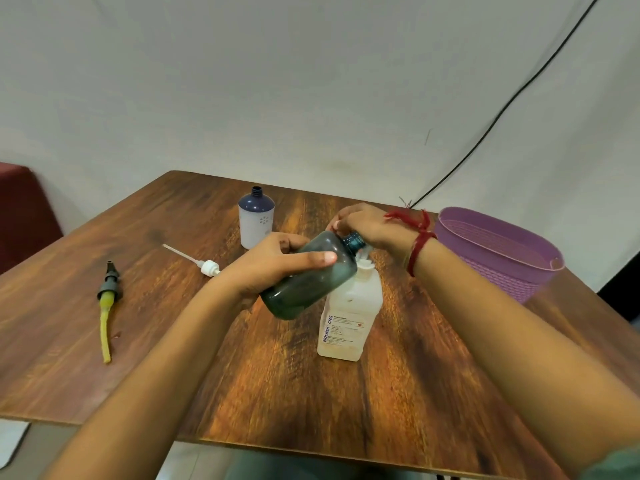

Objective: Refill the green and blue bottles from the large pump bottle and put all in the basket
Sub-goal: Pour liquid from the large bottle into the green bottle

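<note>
Green bottle [311, 275] tilted, uncapped, at the pump bottle [349, 317].
My left hand [273, 265] grips it, right hand [370, 225] curls over the pump head; blue bottle [256, 220], basket [502, 258] beyond.

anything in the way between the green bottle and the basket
Yes. The green bottle, held tilted in the left hand, has the pump bottle and the right hand on its pump between it and the basket at the right.
</note>
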Tool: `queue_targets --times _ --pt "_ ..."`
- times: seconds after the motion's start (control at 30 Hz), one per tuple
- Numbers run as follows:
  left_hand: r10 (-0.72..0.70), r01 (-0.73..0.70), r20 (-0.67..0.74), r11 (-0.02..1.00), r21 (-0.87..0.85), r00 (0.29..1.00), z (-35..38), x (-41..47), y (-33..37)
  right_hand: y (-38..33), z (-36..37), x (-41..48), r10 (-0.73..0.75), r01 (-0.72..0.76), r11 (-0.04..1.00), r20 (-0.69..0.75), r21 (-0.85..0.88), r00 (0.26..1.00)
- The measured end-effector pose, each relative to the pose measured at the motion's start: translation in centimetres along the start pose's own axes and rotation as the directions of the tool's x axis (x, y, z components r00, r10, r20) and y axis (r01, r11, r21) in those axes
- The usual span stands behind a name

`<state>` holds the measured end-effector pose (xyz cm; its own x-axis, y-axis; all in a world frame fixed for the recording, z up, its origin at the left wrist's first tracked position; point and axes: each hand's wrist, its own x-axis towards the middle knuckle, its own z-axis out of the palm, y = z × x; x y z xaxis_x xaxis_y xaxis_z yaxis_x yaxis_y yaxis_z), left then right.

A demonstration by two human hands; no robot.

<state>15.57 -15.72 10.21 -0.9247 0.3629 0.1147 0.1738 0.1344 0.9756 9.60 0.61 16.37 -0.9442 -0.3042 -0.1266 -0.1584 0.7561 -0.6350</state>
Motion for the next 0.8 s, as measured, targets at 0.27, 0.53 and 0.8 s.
queue_targets --times 0.27,0.53,0.8 --pt "-0.009 0.009 -0.015 1.0 -0.005 1.0 0.4 -0.3 0.5 0.0 -0.3 -0.2 -0.024 0.024 1.0 -0.005 -0.015 1.0" --pt "-0.014 0.015 0.022 0.999 -0.05 1.0 0.4 -0.4 0.1 0.7 0.4 0.1 -0.013 0.013 1.0 -0.001 0.01 1.0" --pt "-0.024 0.025 0.024 0.999 -0.045 0.999 0.7 -0.4 0.0 0.7 0.5 -0.5 -0.003 0.003 1.0 0.027 -0.004 1.0"
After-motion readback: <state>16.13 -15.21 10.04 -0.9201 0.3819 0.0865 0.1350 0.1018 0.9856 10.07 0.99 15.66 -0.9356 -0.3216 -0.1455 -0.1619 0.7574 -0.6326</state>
